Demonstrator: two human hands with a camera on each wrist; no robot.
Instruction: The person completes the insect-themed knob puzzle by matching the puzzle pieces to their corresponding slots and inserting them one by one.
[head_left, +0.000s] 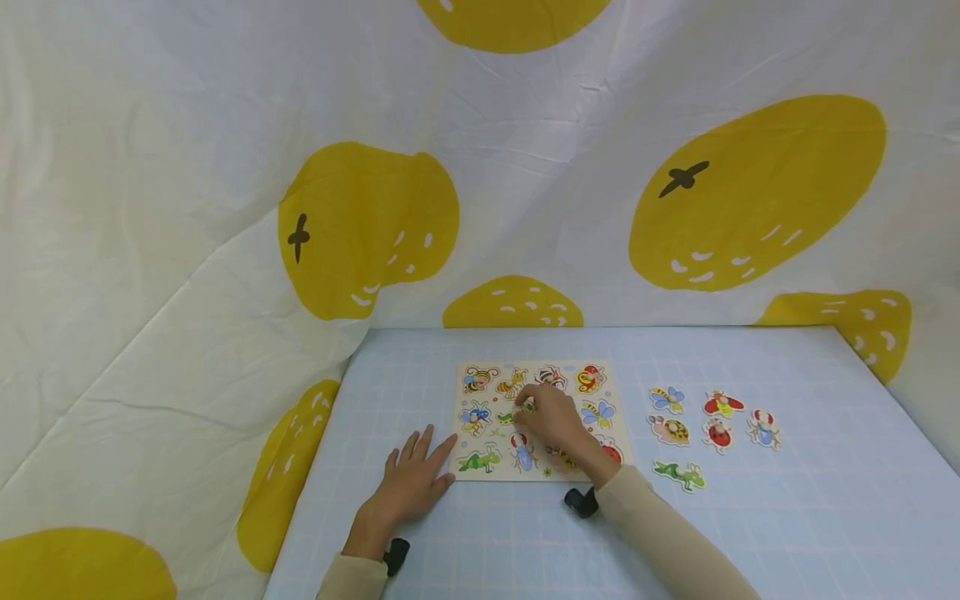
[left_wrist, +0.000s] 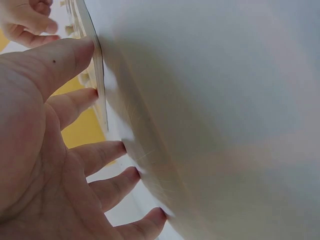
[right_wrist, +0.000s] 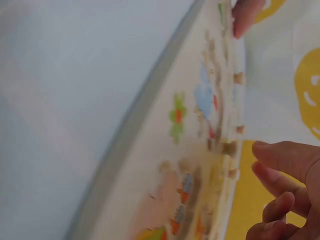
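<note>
A wooden insect puzzle board [head_left: 540, 472] lies on the table, with several small knobs [right_wrist: 239, 78] standing up from it in the right wrist view. My left hand [head_left: 411, 486] rests beside the board's left edge, fingers spread; its thumb and index finger touch that edge in the left wrist view. Over the middle of the board is my right hand [head_left: 553, 418], beside a green caterpillar picture [head_left: 505, 418]. Seen from the right wrist, its thumb [right_wrist: 280, 152] and index finger are bent toward each other, apart from the nearest knob, with nothing visible between them. The other fingers are curled.
Right of the board lie loose knobbed pieces: a blue-winged insect [head_left: 667, 399], a red-winged insect [head_left: 723, 404], a snail [head_left: 670, 430], a ladybird [head_left: 718, 434], a blue beetle [head_left: 763, 429] and a green grasshopper [head_left: 678, 475]. A lemon-patterned cloth [head_left: 525, 208] hangs behind the table.
</note>
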